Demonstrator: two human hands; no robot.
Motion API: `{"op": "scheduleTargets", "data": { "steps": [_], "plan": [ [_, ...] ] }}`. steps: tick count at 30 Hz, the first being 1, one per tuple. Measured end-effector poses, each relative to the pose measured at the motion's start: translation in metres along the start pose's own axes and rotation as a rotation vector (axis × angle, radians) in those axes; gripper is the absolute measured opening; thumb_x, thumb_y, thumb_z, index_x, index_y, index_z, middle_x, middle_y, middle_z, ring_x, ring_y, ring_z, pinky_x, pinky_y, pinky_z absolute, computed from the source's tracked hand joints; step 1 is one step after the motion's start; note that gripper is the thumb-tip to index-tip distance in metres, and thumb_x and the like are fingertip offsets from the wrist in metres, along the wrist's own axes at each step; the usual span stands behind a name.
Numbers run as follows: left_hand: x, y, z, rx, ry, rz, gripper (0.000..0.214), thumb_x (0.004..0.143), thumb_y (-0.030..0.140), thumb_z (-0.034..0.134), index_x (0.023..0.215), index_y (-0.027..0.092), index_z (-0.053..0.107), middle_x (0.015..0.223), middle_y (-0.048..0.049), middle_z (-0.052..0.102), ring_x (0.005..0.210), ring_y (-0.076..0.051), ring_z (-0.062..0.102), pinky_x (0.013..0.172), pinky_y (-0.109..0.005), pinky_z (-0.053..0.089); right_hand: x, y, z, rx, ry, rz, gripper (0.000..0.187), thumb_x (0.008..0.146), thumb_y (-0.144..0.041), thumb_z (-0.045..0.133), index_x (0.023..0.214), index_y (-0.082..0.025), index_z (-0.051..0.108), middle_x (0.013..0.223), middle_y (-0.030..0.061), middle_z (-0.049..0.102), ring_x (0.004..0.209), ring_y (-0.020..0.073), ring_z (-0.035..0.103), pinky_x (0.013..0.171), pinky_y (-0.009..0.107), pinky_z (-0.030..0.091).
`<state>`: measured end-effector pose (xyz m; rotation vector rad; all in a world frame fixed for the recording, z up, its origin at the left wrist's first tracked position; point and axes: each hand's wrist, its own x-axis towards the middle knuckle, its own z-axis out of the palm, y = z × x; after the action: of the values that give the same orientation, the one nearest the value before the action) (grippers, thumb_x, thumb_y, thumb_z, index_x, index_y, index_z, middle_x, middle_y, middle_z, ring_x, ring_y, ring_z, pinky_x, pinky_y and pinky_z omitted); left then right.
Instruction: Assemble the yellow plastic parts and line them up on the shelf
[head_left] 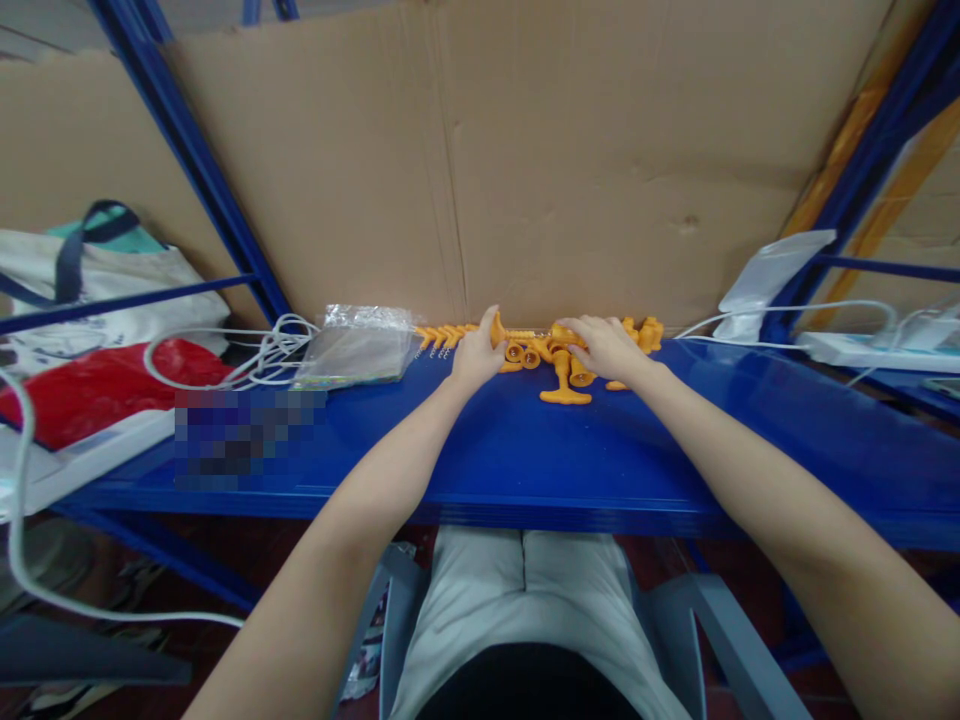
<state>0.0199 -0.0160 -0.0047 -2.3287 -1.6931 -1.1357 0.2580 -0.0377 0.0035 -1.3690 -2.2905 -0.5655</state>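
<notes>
A row of orange-yellow plastic corkscrew parts lies along the back of the blue table (525, 450). My left hand (477, 356) is closed around a yellow plastic sleeve (498, 328), its thumb and fingers at the sides. My right hand (609, 346) reaches over the pile, fingers curled onto another yellow plastic piece (562, 333); the palm hides part of it. Between the hands lie hollow round-ended sleeves (514, 353) and a T-shaped handle (565, 396) pointing toward me. Left of my left hand, several handles with metal spirals (444, 340) lie side by side.
Flat clear plastic bags (360, 350) lie left of the parts, beside a coiled white cable (277, 350). A red bag (120, 385) and a cloth bag (97, 290) are farther left. A cardboard sheet (562, 160) stands behind the table; a white power strip (877, 350) sits right.
</notes>
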Motion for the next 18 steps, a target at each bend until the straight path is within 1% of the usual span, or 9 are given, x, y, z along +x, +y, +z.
{"op": "scheduleTargets", "data": {
  "steps": [3,7,10,14,18],
  "plan": [
    [0.0005,-0.0018,-0.0007,0.029,-0.001,-0.022,0.071,0.086,0.019,0.060,0.153,0.016,0.036,0.075,-0.0034,0.068,0.074,-0.018,0.066,0.077,-0.027,0.050,-0.0001,-0.0006,-0.0011,-0.016,-0.020,0.016,0.050,0.093,-0.022,0.041,0.141,-0.018,0.052,0.121,0.0179,0.068,0.113,0.0324,0.060,0.089,0.045,0.043],
    [0.0001,-0.0033,-0.0023,0.043,-0.039,-0.035,0.069,0.088,0.017,0.058,0.153,0.020,0.036,0.077,-0.0035,0.069,0.076,-0.019,0.067,0.080,-0.029,0.051,-0.0001,0.0008,-0.0007,-0.020,-0.004,0.010,0.050,0.093,-0.023,0.040,0.142,-0.022,0.052,0.118,0.0163,0.069,0.108,0.0316,0.061,0.086,0.044,0.043],
    [-0.0008,-0.0026,-0.0028,0.048,-0.060,-0.031,0.060,0.089,0.017,0.058,0.148,0.021,0.045,0.081,-0.0042,0.069,0.081,-0.019,0.067,0.082,-0.029,0.050,0.0002,0.0019,-0.0002,-0.016,0.005,0.016,0.048,0.092,-0.022,0.041,0.139,-0.021,0.054,0.120,0.0164,0.068,0.109,0.0314,0.061,0.087,0.044,0.043],
    [-0.0014,-0.0005,-0.0033,0.060,-0.072,-0.033,0.045,0.090,0.018,0.056,0.135,0.019,0.057,0.088,-0.0077,0.071,0.088,-0.023,0.068,0.084,-0.032,0.050,0.0009,0.0027,-0.0009,-0.011,0.008,0.034,0.041,0.091,-0.024,0.044,0.129,-0.019,0.058,0.119,0.0160,0.070,0.111,0.0320,0.062,0.090,0.045,0.042],
    [-0.0014,0.0008,-0.0047,0.059,-0.103,-0.032,0.038,0.088,0.015,0.056,0.126,0.020,0.063,0.092,-0.0068,0.072,0.088,-0.023,0.068,0.086,-0.032,0.050,0.0017,0.0068,-0.0010,-0.025,0.025,0.107,0.035,0.088,-0.027,0.046,0.118,-0.017,0.061,0.116,0.0168,0.070,0.108,0.0331,0.062,0.090,0.047,0.043]
  ]
}}
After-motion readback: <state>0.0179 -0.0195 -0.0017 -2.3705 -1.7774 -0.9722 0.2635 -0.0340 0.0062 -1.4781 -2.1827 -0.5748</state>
